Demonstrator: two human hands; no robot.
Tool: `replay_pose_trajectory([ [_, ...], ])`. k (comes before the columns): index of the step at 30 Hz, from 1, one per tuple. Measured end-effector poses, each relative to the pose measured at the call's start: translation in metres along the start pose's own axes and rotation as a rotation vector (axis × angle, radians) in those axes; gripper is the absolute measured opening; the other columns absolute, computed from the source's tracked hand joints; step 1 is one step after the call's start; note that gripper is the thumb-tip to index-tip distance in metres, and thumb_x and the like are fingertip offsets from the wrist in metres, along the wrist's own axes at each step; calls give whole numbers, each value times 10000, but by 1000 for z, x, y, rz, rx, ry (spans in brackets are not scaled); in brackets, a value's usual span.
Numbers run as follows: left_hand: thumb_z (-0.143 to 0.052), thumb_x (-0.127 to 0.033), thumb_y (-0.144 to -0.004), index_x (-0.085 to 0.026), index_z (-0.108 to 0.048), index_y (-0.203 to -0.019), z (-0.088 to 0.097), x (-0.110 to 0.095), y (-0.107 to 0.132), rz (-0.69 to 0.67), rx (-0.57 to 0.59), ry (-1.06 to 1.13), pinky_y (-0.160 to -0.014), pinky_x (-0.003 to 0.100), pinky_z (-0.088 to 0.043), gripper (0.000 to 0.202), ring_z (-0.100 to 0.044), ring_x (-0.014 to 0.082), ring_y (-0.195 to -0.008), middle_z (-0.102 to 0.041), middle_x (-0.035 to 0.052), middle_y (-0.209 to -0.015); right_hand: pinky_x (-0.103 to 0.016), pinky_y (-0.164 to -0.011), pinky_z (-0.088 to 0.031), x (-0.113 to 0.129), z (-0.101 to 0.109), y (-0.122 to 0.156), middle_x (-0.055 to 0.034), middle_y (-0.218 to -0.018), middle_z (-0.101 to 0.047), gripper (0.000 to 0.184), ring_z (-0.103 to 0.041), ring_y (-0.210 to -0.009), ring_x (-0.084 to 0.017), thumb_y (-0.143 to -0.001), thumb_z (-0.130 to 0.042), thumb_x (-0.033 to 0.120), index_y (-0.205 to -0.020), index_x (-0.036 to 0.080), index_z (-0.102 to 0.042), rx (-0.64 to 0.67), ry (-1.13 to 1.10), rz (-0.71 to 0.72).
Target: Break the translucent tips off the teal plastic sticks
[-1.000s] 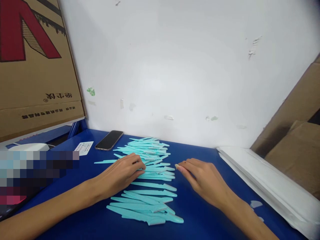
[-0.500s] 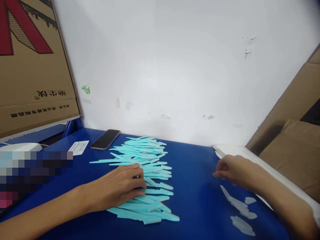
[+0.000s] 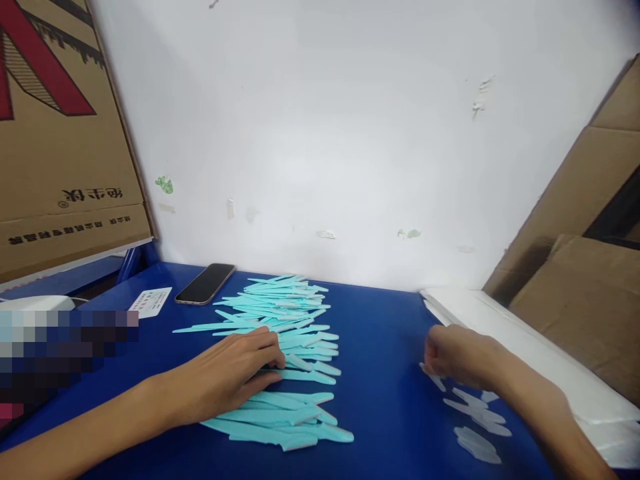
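A long pile of turquoise eyebrow razors (image 3: 287, 419) lies on the blue table, most blade ends pointing right. My left hand (image 3: 240, 370) rests over the pile with curled fingers, thumb and fingertips closed around the handle of one razor (image 3: 307, 376). To the right, my right hand (image 3: 457, 353) is closed and low over the table. A small clear plastic cap (image 3: 434, 378) shows at its fingertips, partly hidden and slightly blurred. Several more clear caps (image 3: 477, 445) lie loose just below that hand.
A phone (image 3: 206, 283) and a white printed card (image 3: 151, 302) lie at the back left. White sheets (image 3: 530, 353) line the right edge. Cardboard boxes (image 3: 75, 153) stand at left and right (image 3: 580, 300). A white wall (image 3: 320, 133) rises behind the table.
My right hand has come lower and slightly left, and a clear cap now shows below its fingertips. My left hand stays on the pile. The whole view has shifted a little.
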State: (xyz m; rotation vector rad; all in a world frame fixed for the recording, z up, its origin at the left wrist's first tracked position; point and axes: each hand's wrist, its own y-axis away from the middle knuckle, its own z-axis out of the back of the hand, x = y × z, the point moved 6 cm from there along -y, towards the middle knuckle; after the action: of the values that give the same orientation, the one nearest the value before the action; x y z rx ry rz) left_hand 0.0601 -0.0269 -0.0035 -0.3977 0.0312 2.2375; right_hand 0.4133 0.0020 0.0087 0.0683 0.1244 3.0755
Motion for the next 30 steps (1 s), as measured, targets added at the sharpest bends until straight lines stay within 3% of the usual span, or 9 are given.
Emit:
replay_pose_trajectory([
  [2, -514, -282, -1056, -255, -606, -1078, 0, 2, 0, 13, -10, 10, -740, 281, -441, 99, -586, 184, -899, -613, 15, -1044, -284, -526, -356, 7, -1, -2, -38, -739, -752, 67, -707, -676, -232, -799, -745, 227, -735, 243, -754, -7, -1, 38],
  [5, -514, -251, -1047, -245, -596, -1050, 1, 1, 0, -8, -44, 23, -830, 290, -462, 82, -593, 175, -892, -611, 12, -1031, -291, -569, -385, 24, 1, -4, -33, -837, -761, 143, -700, -717, -218, -961, -571, 283, -940, 256, -710, -26, -38, 109],
  [8, -496, -217, -1047, -236, -577, -1019, 4, -3, 0, -45, -73, 19, -993, 347, -434, 88, -595, 160, -834, -615, -3, -972, -297, -567, -415, 49, 11, -2, -31, -882, -765, 240, -700, -716, -223, -1014, -453, 283, -1182, 255, -622, -201, -159, 205],
  [11, -451, -206, -1058, -232, -556, -1025, 5, -3, 0, -47, -88, 6, -920, 331, -457, 113, -593, 162, -801, -623, 0, -937, -323, -635, -477, 77, 21, 10, -36, -957, -783, 338, -729, -809, -245, -1013, -461, 297, -1330, 274, -575, -385, -306, 358],
  [14, -412, -222, -1071, -234, -551, -1067, 8, 1, -1, -30, -127, -30, -730, 278, -444, 139, -586, 180, -823, -632, 24, -961, -313, -685, -515, 99, 24, 23, -9, -953, -792, 251, -740, -823, -218, -1002, -538, 346, -1213, 308, -668, -349, -579, 476],
  [18, -403, -252, -1077, -232, -555, -1082, 12, 7, -3, 6, -196, -35, -699, 269, -430, 154, -581, 184, -830, -634, 35, -979, -259, -581, -490, 112, 25, 33, -4, -899, -792, 167, -728, -734, -184, -941, -664, 418, -998, 265, -698, -257, -964, 496],
  [25, -415, -274, -1075, -233, -552, -1084, 15, 9, -2, 10, -265, 20, -658, 248, -435, 143, -589, 166, -799, -639, 27, -975, -246, -544, -430, 118, 14, 34, 1, -853, -800, 133, -694, -675, -162, -894, -726, 382, -914, 253, -751, -253, -952, 471],
  [30, -421, -282, -1075, -231, -558, -1084, 15, 8, -1, 4, -285, -1, -649, 249, -437, 147, -595, 170, -802, -644, 31, -973, -268, -561, -474, 115, 12, 31, -12, -778, -774, 233, -660, -593, -158, -878, -738, 453, -892, 222, -721, -249, -1129, 426],
])
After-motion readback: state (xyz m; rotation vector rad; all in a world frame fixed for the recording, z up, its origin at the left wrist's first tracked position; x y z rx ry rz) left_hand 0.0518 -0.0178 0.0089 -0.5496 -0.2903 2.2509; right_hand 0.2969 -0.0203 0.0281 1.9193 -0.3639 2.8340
